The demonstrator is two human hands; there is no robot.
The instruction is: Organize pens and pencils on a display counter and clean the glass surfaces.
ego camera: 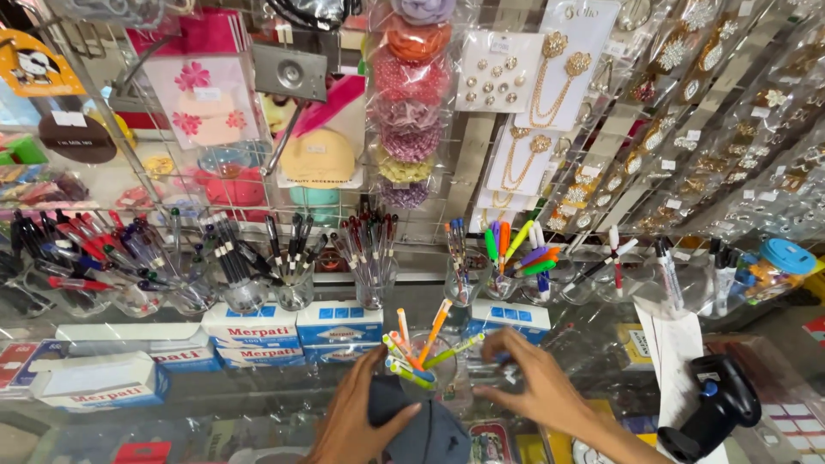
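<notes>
1. A clear glass cup [434, 374] stood on the glass counter [258, 391] near the front edge, in front of a row of similar cups, and it held a loose bunch of bright orange and green pens [421, 352] that leaned outward at mixed angles
2. The cup looked rigid, smooth and breakable, probably slippery under dry fingers; with so few pens inside it was likely light and easy to tip, so a hold low on the wall, below the pen tips, seemed the safest place to take it
3. The left hand [357, 417] was closed on a dark blue-grey cloth [421, 425], bunched just beside the base of the cup; the cloth looked soft and limp, and would give no support to the glass
4. The right hand [528, 387] lay with fingers spread and curled against the right side of the cup and a second clear glass just beside it; whether it gripped either one could not be told
5. Behind the cup, blue and white cardboard boxes [292, 335] were stacked, and more cups [292, 292] of red, black and coloured pens [516, 249] stood in a row
6. A black handheld scanner [713, 408] rested at the right edge of the counter
7. On the wire rack [155, 185] above hung hair scrunchies [412, 103], gold brooches [533, 112] on cards and packets of small accessories
</notes>
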